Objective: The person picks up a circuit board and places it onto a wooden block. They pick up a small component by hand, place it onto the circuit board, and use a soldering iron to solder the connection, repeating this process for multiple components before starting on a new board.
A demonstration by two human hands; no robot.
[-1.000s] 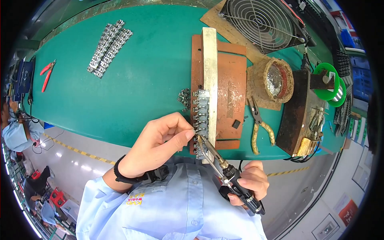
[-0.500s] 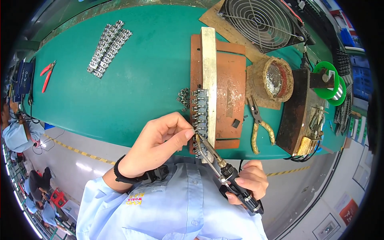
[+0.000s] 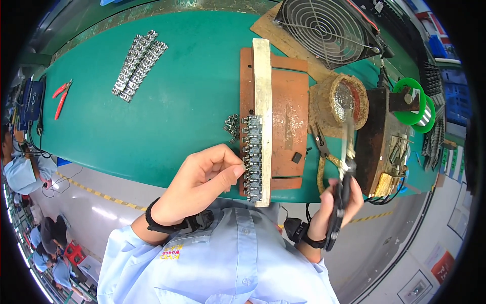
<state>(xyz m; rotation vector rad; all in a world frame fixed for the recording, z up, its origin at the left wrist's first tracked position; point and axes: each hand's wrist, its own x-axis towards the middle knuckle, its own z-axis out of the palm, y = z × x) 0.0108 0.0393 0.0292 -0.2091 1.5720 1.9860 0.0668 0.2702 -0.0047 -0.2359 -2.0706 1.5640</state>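
My left hand [image 3: 202,182] pinches the near end of a row of small metal connector parts [image 3: 251,152] lined up along a pale metal bar [image 3: 262,101] on a brown wooden jig [image 3: 288,111]. My right hand [image 3: 338,205] grips a black-handled soldering iron [image 3: 344,172]. Its tip points up and away, toward the round solder pot [image 3: 347,99], well to the right of the row of parts. A few loose parts [image 3: 231,124] lie just left of the row.
Two strips of metal parts [image 3: 137,65] lie at the far left of the green table, red cutters [image 3: 62,96] beyond them. Yellow-handled pliers [image 3: 321,152], a fan [image 3: 329,28], a green solder spool [image 3: 415,104] and a dark stand [image 3: 377,142] crowd the right side.
My right hand has swung the soldering iron away from the near end of the row, rightward and up toward the solder pot. My left hand has stayed on the parts.
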